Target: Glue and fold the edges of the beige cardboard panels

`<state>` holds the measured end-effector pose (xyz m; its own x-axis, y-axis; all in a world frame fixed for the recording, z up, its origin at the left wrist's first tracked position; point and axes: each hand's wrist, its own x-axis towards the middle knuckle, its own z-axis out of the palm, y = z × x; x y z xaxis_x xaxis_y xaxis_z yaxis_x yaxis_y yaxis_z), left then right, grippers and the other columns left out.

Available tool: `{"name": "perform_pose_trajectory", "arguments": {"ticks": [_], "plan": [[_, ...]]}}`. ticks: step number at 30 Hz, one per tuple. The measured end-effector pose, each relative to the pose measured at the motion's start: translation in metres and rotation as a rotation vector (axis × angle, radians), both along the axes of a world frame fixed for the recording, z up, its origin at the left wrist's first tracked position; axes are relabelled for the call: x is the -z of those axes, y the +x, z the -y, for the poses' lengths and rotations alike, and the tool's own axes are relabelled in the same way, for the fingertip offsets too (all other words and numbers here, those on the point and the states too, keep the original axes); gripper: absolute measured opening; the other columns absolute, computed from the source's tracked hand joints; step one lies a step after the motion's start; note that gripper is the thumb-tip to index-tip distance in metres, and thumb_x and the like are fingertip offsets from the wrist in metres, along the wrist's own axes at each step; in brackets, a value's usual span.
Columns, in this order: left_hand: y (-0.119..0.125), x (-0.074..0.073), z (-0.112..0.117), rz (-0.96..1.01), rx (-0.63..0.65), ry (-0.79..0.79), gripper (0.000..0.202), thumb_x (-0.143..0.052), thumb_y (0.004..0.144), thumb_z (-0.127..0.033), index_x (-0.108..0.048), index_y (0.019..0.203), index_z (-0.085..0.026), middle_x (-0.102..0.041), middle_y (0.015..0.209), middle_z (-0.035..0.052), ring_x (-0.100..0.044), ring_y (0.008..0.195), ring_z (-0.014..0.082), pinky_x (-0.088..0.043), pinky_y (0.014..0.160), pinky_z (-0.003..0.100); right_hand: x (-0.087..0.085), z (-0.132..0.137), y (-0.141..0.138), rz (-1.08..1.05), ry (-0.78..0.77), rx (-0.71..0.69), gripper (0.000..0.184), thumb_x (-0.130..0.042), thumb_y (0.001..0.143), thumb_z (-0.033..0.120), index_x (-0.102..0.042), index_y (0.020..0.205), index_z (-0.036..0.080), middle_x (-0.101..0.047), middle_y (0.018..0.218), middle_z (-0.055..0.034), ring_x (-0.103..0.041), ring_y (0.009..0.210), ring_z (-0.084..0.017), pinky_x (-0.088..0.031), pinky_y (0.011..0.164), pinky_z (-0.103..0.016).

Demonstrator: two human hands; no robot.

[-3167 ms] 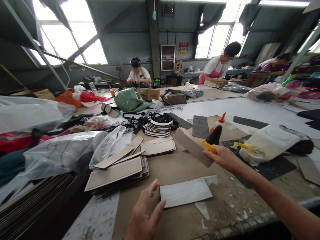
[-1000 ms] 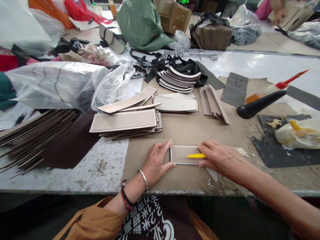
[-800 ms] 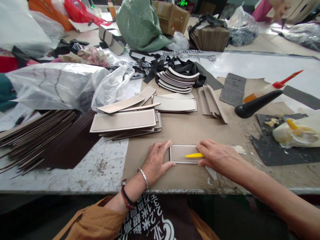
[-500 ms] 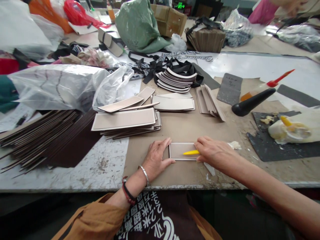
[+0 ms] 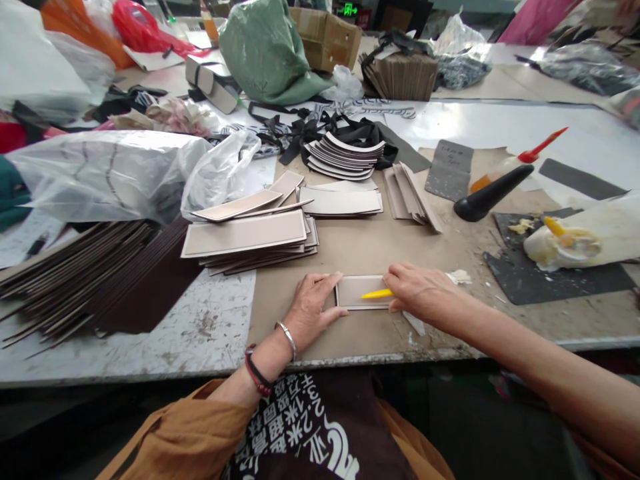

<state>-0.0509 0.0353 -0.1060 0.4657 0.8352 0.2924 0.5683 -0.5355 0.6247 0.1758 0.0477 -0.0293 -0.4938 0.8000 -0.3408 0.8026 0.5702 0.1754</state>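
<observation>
A small tan rectangular card [image 5: 354, 291] lies flat on the brown sheet near the table's front edge. My left hand [image 5: 311, 310] rests beside its left end, fingers spread, thumb and forefinger framing the card's edge. My right hand [image 5: 420, 292] is closed round a yellow flat tool [image 5: 376, 294], whose tip lies on the card's right part. A white scrap [image 5: 459, 276] sits just behind my right hand.
A pile of finished tan cards [image 5: 247, 235] lies behind my left hand, dark boards [image 5: 90, 277] fan out to the left. A black-handled tool [image 5: 487, 194], glue bottle [image 5: 520, 162] and white glue bag [image 5: 585, 237] lie to the right. Plastic bags [image 5: 105, 170] crowd the back left.
The view dropped from the room to the bench. My right hand brought the yellow tool down onto the card, and both hands with the card have since shifted slightly up and left in view.
</observation>
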Motion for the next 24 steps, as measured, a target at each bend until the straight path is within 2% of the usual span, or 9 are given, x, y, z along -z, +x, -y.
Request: {"name": "perform_pose_trajectory", "arguments": {"ticks": [3,10,17,24], "plan": [[0.0006,0.0006,0.0002,-0.012,-0.041,-0.027,0.064,-0.074,0.068,-0.028,-0.045,0.124,-0.013,-0.056,0.109,0.0119,-0.05,0.102,0.0222,-0.045,0.09,0.039,0.0036,0.0012,0.0026,-0.012,0.013,-0.004,0.027,-0.073,0.071,0.028,-0.059,0.09,0.015,-0.057,0.09,-0.0063,-0.057,0.082,-0.022,-0.042,0.053,-0.026],[0.0014,0.0002,-0.0006,-0.008,-0.054,-0.075,0.067,-0.075,0.066,-0.027,-0.043,0.124,-0.014,-0.056,0.114,0.0118,-0.05,0.103,0.023,-0.043,0.093,0.041,0.0024,0.0019,0.002,-0.019,0.01,-0.011,0.025,-0.072,0.072,0.026,-0.059,0.089,0.014,-0.058,0.089,-0.006,-0.057,0.082,-0.022,-0.043,0.056,-0.028],[0.0015,-0.002,0.0001,0.0,-0.037,-0.057,0.069,-0.074,0.068,-0.028,-0.041,0.127,-0.016,-0.057,0.116,0.0113,-0.05,0.104,0.0225,-0.043,0.093,0.041,0.0009,0.0022,0.0021,-0.015,-0.002,-0.004,0.025,-0.072,0.073,0.027,-0.059,0.09,0.014,-0.058,0.089,-0.0065,-0.057,0.083,-0.022,-0.044,0.057,-0.028],[-0.0009,-0.0004,-0.0012,-0.008,0.063,0.058,0.045,-0.064,0.077,-0.031,-0.052,0.119,-0.021,-0.056,0.123,0.0084,-0.046,0.107,0.0221,-0.042,0.093,0.043,-0.0018,0.0007,-0.0012,0.004,-0.032,0.005,0.024,-0.07,0.075,0.025,-0.059,0.092,0.013,-0.059,0.092,-0.0078,-0.058,0.083,-0.021,-0.043,0.058,-0.027]]}}
